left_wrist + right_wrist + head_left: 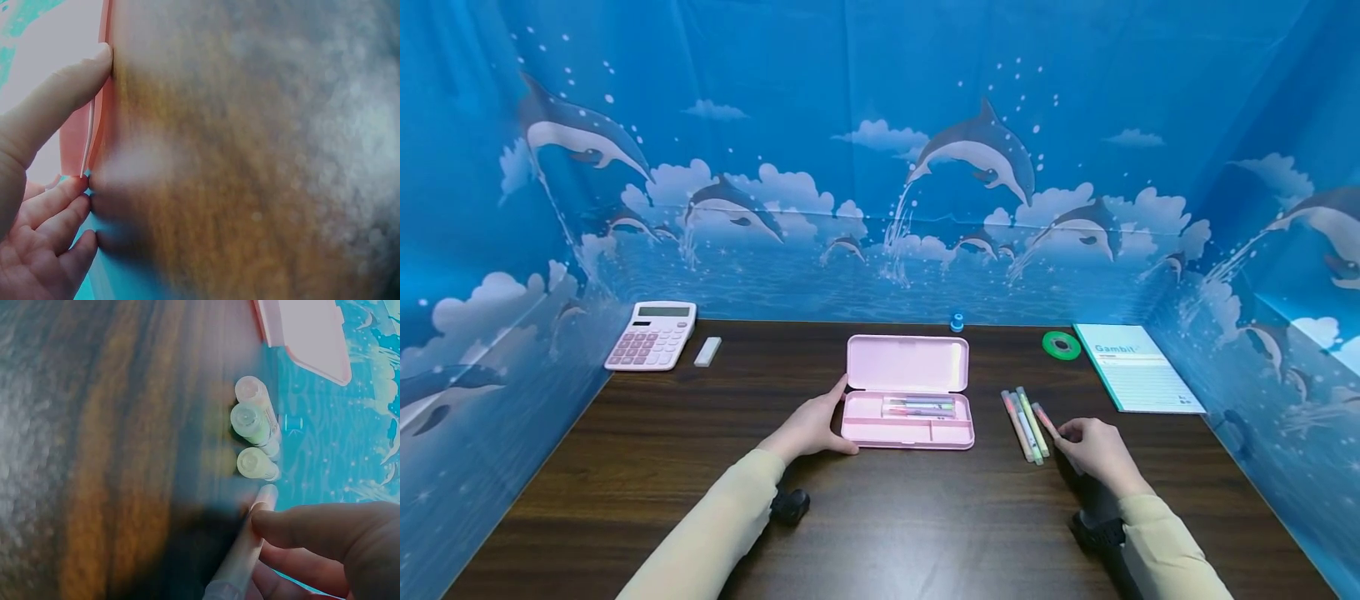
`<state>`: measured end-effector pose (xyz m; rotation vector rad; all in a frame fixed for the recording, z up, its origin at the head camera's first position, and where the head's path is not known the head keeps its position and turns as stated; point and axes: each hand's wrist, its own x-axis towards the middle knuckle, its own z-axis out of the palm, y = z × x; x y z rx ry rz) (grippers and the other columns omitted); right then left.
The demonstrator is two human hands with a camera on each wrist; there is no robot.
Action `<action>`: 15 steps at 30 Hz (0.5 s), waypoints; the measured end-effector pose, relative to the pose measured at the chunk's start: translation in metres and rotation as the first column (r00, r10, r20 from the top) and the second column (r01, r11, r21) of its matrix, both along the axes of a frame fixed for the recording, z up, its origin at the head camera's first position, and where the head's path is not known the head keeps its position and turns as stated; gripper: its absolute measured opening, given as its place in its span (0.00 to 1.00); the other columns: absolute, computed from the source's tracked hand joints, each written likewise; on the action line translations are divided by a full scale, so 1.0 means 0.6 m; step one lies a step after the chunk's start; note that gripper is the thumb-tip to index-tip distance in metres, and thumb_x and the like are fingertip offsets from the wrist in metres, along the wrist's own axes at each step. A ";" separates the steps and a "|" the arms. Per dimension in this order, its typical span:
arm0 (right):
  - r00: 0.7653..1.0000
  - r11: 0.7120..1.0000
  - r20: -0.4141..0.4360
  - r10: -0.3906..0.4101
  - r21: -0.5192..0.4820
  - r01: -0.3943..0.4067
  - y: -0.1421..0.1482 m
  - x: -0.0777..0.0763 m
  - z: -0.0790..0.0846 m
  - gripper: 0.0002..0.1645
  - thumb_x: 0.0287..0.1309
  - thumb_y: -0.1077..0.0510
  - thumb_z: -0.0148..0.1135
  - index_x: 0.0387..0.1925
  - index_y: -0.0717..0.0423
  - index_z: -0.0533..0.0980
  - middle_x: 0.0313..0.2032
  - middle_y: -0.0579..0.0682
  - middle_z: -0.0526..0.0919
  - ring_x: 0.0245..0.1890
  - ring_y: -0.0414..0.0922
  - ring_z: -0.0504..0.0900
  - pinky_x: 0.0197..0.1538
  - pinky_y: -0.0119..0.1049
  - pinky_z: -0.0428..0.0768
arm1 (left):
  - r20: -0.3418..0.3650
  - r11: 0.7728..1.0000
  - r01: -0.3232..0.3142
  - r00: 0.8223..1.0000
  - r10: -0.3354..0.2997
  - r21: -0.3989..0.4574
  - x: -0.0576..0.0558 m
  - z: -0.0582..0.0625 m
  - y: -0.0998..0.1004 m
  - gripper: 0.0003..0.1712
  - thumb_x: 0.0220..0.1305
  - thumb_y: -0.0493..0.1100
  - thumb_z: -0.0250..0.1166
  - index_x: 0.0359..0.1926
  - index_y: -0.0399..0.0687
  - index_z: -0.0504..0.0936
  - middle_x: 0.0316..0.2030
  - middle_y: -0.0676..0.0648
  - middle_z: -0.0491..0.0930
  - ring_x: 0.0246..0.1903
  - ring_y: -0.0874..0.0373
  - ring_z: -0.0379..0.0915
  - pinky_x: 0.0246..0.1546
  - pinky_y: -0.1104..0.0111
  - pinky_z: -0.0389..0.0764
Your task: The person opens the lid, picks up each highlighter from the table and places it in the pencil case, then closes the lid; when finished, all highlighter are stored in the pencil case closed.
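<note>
Over on the right of the desk (625, 467), the person's right hand (1097, 450) pinches a pinkish marker (1043, 417) between thumb and fingers, the marker's far end jutting past the fingertips just beside the other markers (1025, 427), while the left hand (808, 425) rests spread, unclenched, against the left side of the open pencil case (887, 432). I'd say that marker is being picked up, and the next move calls for a steady pinch and a lift clear of its neighbours.

Bench (988, 375) between case (880, 432) and pens (1026, 427) gives passage; beyond the pens, tape (1051, 343) and notepad (1138, 371) obstruct.
</note>
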<state>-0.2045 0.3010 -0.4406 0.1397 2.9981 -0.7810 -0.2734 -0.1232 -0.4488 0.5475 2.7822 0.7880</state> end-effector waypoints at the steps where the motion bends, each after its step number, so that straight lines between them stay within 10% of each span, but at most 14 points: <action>1: 1.000 1.000 0.003 -0.005 -0.003 0.005 0.000 -0.001 0.001 0.13 0.55 0.60 0.63 0.37 0.68 0.80 0.22 0.50 0.78 0.17 0.42 0.73 0.24 0.36 0.72 | -0.002 1.000 -0.002 1.000 0.002 -0.001 0.000 0.000 0.000 0.71 0.40 0.55 0.79 0.75 0.43 0.42 0.66 0.39 0.65 0.63 0.46 0.64 0.63 0.54 0.65; 15: 0.997 0.999 -0.061 -0.046 0.017 0.047 0.001 -0.005 0.003 0.09 0.53 0.62 0.63 0.32 0.67 0.80 0.24 0.53 0.80 0.22 0.45 0.73 0.27 0.39 0.73 | -0.018 1.000 0.002 1.000 -0.002 -0.013 0.000 -0.004 0.000 0.71 0.39 0.56 0.79 0.75 0.43 0.43 0.65 0.40 0.66 0.63 0.46 0.65 0.62 0.55 0.66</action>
